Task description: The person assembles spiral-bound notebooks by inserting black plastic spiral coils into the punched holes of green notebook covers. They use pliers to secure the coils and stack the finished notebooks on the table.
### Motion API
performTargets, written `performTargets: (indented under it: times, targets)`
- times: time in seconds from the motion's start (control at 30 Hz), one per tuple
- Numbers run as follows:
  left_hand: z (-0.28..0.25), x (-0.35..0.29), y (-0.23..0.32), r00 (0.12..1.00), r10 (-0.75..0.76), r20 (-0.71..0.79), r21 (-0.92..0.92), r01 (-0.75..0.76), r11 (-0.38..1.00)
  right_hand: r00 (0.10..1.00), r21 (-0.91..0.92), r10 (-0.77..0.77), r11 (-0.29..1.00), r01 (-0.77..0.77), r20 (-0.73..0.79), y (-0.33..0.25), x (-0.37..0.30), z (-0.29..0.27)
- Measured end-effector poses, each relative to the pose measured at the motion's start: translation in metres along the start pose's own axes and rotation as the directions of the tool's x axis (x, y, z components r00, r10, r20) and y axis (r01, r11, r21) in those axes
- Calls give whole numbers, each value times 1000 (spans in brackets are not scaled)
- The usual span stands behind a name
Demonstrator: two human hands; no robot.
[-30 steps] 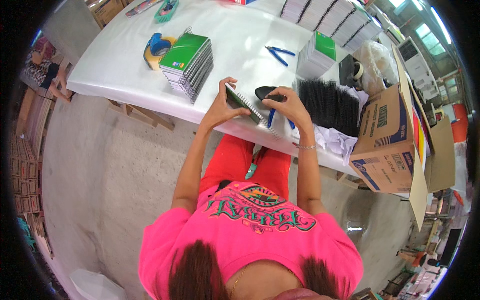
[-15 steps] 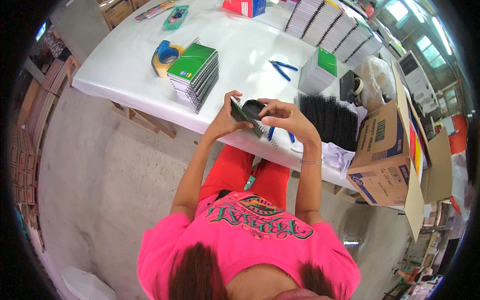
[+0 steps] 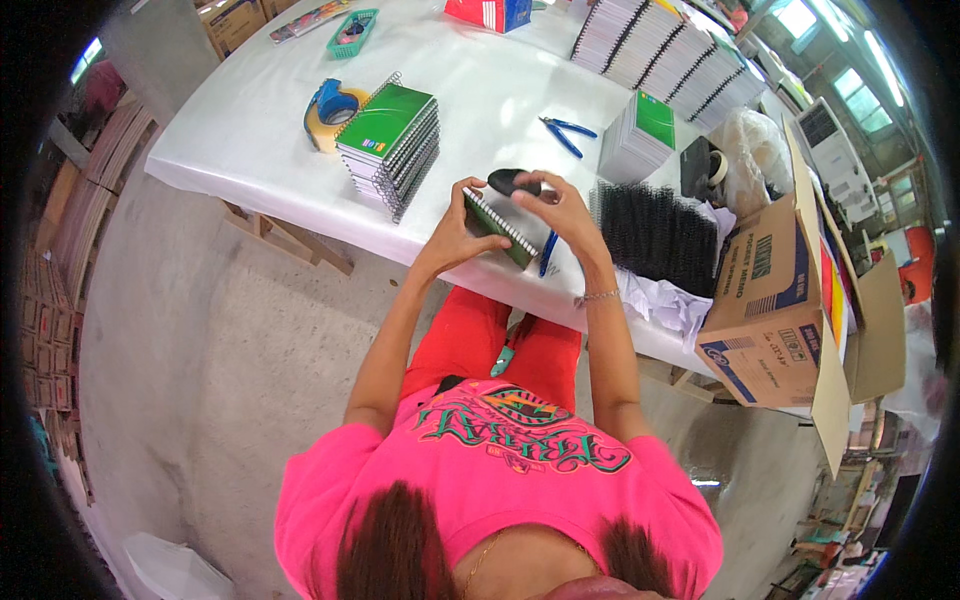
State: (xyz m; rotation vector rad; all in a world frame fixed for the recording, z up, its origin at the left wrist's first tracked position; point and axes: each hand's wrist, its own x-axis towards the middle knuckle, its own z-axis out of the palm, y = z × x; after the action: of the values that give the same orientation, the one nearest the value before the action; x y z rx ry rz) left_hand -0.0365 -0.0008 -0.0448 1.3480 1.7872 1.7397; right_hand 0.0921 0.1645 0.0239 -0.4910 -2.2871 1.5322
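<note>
My left hand point(image 3: 458, 235) grips a small green spiral notebook point(image 3: 497, 230) over the table's near edge, its wire coil facing up and to the right. My right hand point(image 3: 562, 215) has its fingers curled on a black rounded object point(image 3: 512, 182) just above the coil; its kind I cannot make out. Below that hand, a blue tool handle point(image 3: 548, 254) shows on the table edge, partly hidden. Farther off lie blue-handled cutters point(image 3: 568, 134), spread apart. Left of my hands stands a stack of green spiral notebooks point(image 3: 390, 135).
A tape dispenser point(image 3: 328, 115) stands beside the stack. To the right are an unbound notebook block point(image 3: 640, 138), a pile of black coils point(image 3: 655, 240) and an open carton point(image 3: 765, 300). Bound books point(image 3: 660, 55) and a green basket point(image 3: 352, 34) sit along the far side.
My right hand has moved slightly up and left, lifting the black object away from the notebook's coil. The notebook has turned, so its cover and coil show more.
</note>
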Motion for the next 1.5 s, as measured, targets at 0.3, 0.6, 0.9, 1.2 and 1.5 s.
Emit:
performTargets:
  times: [0.3, 0.6, 0.9, 1.2, 1.5]
  targets:
    - [27, -11, -4, 936, -102, -336, -99, 72, 992, 933, -19, 45, 998, -56, -356, 32, -51, -3]
    - [33, -14, 17, 909, -21, -415, -25, 11, 1000, 794, -285, -152, 958, -28, -589, 23, -80, 34]
    - [5, -19, 37, 951, 41, -308, 170, 12, 985, 827, -582, -95, 755, -304, -554, 57, -99, 55]
    - [-5, -23, 41, 960, 172, -220, 361, -83, 929, 845, -529, -12, 784, -324, -535, 49, -96, 44]
    - [-5, -19, 41, 958, 129, -257, 273, -56, 960, 847, 315, 256, 942, -111, -466, 19, -114, 25]
